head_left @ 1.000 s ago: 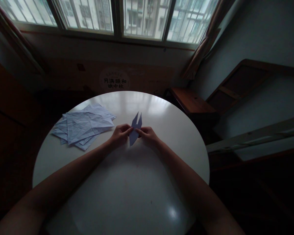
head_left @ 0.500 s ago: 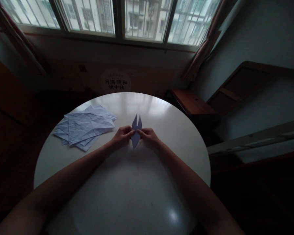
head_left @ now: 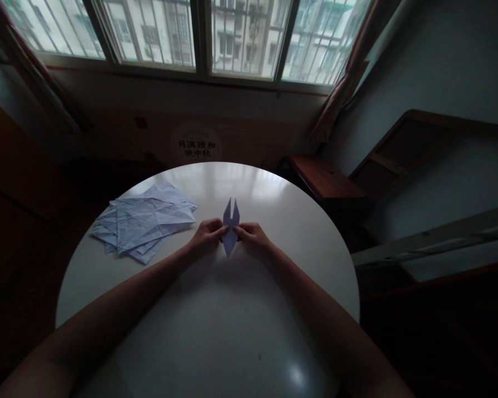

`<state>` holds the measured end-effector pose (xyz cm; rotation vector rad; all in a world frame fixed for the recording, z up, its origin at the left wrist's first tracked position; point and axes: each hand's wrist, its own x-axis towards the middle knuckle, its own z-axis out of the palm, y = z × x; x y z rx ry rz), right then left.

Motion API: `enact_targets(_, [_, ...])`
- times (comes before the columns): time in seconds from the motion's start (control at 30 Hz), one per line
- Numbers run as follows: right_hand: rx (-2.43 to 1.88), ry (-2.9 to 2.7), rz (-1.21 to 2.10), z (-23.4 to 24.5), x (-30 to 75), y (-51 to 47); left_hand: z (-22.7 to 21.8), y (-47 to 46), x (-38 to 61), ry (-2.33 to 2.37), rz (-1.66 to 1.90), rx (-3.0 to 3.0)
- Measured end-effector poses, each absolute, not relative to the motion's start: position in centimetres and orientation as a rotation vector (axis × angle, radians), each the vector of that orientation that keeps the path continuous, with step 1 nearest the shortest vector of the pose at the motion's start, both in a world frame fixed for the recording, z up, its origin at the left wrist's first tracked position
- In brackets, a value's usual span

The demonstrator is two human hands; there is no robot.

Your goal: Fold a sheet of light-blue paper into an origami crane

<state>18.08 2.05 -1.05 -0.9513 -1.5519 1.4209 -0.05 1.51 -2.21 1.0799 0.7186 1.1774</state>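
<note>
Both hands, left [head_left: 206, 236] and right [head_left: 252, 236], pinch a creased, two-pronged folded paper [head_left: 231, 228].

The folded paper [head_left: 230, 235] I held was pale lilac; the creased sheets [head_left: 145, 221] bluish-white; the surface [head_left: 232, 331] glossy white.

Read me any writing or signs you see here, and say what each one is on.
"月满颐和" above "映中秋": on the round pale sign fixed to the brown wall panel; it is dim, so this is a best reading.
Small arc of characters along that sign's top edge: too blurred to read.
On the folded paper and the stack of sheets: no writing visible.
</note>
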Motion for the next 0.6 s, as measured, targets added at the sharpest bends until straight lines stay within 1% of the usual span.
enact_targets(0.3, [-1.009, -1.573, 1.346, -1.4, 18.2, 2.2, -3.0, 1.9, 0.2, 0.701, 1.183, 1.063])
enact_targets(0.6, [-0.979, -1.497, 1.432, -2.2, 18.1, 2.3, -2.7, 1.5, 0.3, 0.742, 1.199, 1.099])
